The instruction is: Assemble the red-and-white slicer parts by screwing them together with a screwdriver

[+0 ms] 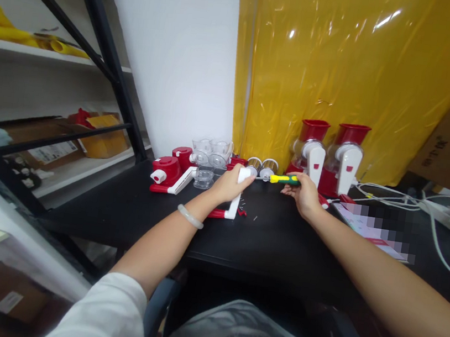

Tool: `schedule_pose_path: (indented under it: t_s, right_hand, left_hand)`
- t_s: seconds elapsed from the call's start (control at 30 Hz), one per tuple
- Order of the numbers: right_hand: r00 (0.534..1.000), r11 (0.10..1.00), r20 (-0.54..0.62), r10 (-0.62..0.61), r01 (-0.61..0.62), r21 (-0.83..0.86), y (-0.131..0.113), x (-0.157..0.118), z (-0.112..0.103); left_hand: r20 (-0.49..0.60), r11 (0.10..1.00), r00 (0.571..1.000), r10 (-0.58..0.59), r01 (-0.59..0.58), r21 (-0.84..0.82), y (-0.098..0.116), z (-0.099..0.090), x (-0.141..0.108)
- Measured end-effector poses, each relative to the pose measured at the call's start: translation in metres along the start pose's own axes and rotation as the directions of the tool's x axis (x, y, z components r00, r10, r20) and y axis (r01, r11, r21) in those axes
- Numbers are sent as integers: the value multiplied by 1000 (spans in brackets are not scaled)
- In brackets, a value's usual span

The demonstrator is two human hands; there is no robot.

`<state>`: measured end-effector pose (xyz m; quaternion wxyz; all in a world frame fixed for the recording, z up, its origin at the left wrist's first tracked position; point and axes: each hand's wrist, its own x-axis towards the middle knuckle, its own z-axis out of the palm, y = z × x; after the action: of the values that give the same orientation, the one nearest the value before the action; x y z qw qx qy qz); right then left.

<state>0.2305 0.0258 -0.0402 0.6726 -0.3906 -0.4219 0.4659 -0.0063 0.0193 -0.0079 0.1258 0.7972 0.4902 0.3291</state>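
Several clear containers [204, 179], contents unclear, stand near the left grip [230, 184], clasping a crank [233, 206], and right grip [306, 196], clasping a screwdriver [283, 179].

The screwdriver handle [284, 179] is showing bright yellow and green. The crank [234, 203] is showing white, and its grip [217, 213] is showing red. I am seeing red and white on two grinders [315, 161] at the far right. Behind them, a big curtain [328, 60] is shining yellow. The table [119, 204] is looking black. The bracelet [189, 217] is looking milky white. Nearest, the shirt [239, 332] is showing smudgy grey and white patches.
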Motion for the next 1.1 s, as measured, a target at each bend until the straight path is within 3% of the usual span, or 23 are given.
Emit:
schedule_pose_path:
  t_s: [0.33,0.57,0.73,0.87,1.0,1.1]
  right_hand:
    - [1000,999,18,10,-10,42,3,0,-1]
    - [996,992,47,-74,79,-102,3,-1,0]
    - [996,996,41,82,-80,-49,-2,-2,2]
    - [994,995,48,95,-97,29,-5,1,5]
    - [987,987,17,159,-160,23,-3,8,9]
    - [971,971,5,239,-239,-2,0,15,12]
  left_hand:
    - [-29,1000,999,19,-20,-14,0,0,0]
    - [-32,999,999,37,-38,-36,1,0,0]
    - [-32,998,999,29,-31,-57,-4,0,1]
    - [-2,997,1000,-10,10,-78,-10,3,5]
    - [71,981,997,-22,35,-190,-16,6,15]
    - [61,961,998,-29,45,-273,-17,5,25]
